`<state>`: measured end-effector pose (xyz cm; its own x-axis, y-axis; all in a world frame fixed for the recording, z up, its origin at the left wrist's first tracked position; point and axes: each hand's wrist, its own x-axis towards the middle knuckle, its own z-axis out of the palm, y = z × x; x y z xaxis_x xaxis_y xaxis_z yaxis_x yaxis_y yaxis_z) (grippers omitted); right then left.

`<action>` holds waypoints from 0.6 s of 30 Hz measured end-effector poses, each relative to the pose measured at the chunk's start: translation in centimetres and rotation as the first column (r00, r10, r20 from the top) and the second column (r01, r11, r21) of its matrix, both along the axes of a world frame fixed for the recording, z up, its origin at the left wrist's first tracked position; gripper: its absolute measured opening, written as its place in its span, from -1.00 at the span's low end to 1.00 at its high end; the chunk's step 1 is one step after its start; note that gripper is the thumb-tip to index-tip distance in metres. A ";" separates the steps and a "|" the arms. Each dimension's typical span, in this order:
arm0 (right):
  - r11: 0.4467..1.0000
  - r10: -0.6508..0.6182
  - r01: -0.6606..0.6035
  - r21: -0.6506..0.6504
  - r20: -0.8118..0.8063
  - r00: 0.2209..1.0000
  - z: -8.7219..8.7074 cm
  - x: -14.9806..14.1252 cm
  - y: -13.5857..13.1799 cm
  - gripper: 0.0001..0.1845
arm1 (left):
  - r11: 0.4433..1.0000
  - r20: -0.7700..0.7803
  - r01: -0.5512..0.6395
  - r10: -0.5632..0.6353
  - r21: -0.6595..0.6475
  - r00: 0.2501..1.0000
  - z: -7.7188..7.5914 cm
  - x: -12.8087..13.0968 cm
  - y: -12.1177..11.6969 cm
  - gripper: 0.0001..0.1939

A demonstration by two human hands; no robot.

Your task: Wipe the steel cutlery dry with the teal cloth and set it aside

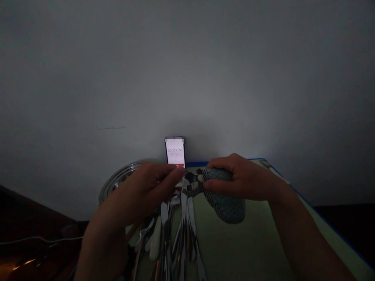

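Observation:
My left hand [155, 183] is closed, thumb against fingers, at the end of a shiny metal utensil [191, 177]. The utensil's exact kind is hard to make out in the dim light; its pale part runs into the other hand. A grey-blue cloth [230, 210] with a black-and-white checked edge is gripped in my right hand [234, 177], its thumb pressing the fabric around the utensil. Below the left hand, several metal knives, forks and spoons [165, 222] lie in a loose pile, one with a cream handle [156, 242].
A phone [175, 150] with a timer on its screen leans on the wall [187, 78]. Behind my left hand stands a round metal dish [109, 185], partly hidden. The pale green table [249, 249] has a blue edge. A white cable [41, 239] runs at the lower left.

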<state>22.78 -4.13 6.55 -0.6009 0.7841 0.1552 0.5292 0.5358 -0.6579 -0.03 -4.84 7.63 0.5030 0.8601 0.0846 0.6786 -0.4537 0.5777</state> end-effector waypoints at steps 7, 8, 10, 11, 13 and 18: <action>1.000 -0.010 0.009 0.010 0.040 0.999 0.0 -0.3 -0.1 -0.72 | 0.999 0.000 -0.010 0.010 -0.038 1.000 -0.1 0.4 0.1 -0.59; 1.000 -0.010 0.010 0.007 0.044 0.999 0.0 -0.1 0.0 -0.70 | 0.999 0.002 -0.001 0.001 -0.034 1.000 -0.1 0.5 0.1 -0.59; 1.000 -0.007 0.007 -0.002 0.056 0.998 0.0 0.3 0.0 -0.66 | 0.999 0.003 0.028 -0.028 -0.031 1.000 -0.2 0.5 0.2 -0.60; 1.000 -0.006 0.007 -0.008 0.065 0.998 0.1 0.5 0.0 -0.64 | 0.999 0.001 0.044 -0.044 -0.031 0.999 -0.2 0.5 0.2 -0.60; 1.000 -0.014 0.016 -0.024 0.087 0.996 0.3 1.1 0.1 -0.61 | 0.998 -0.008 0.063 -0.063 -0.032 0.998 -0.3 0.5 0.4 -0.60; 0.994 -0.023 0.036 -0.101 0.134 0.991 0.4 2.3 0.4 -0.58 | 0.998 -0.036 0.055 -0.056 -0.029 0.998 -0.7 0.5 0.9 -0.59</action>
